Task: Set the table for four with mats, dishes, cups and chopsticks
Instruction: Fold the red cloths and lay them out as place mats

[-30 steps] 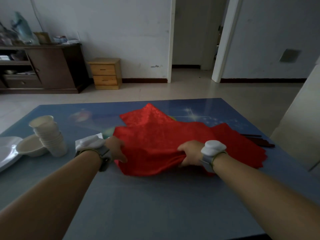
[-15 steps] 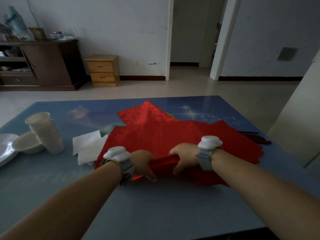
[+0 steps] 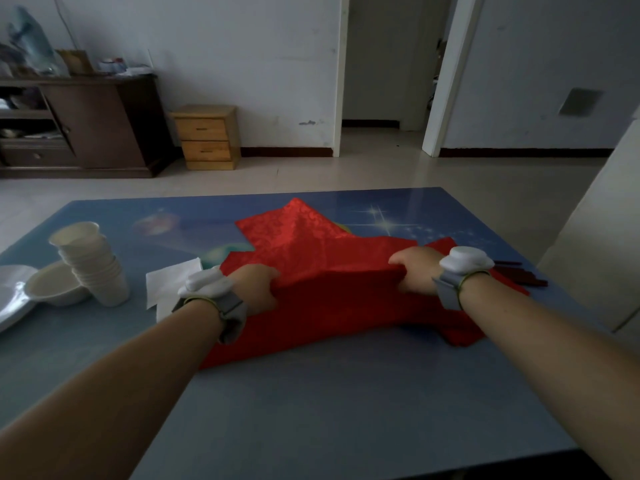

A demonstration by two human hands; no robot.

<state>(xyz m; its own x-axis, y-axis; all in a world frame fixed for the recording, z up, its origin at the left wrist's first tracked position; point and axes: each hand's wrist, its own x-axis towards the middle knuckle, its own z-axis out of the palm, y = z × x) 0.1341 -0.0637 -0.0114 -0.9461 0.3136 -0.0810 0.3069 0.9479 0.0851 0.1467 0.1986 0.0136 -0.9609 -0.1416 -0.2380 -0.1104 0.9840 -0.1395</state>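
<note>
A pile of red cloth mats [image 3: 311, 251] lies in the middle of the blue table [image 3: 346, 410]. My left hand [image 3: 256, 282] and my right hand [image 3: 415, 268] each grip the near edge of the top red mat and hold it lifted, stretched between them. At the left stands a stack of white paper cups [image 3: 91, 265], with a white bowl [image 3: 52, 289] beside it and a white plate [image 3: 10, 296] at the table's left edge. Dark chopsticks [image 3: 519, 277] lie at the right, behind my right wrist.
White paper napkins [image 3: 166, 282] lie left of the mats. A white cabinet [image 3: 595, 244] stands close to the table's right side. Across the floor are a dark sideboard [image 3: 97, 126] and a small wooden drawer unit [image 3: 207, 136]; an open doorway lies behind.
My hands, close together half a second ago on the bunched red mat, have moved apart and away from me, pulling the mat's edge out wide and lifting it.
</note>
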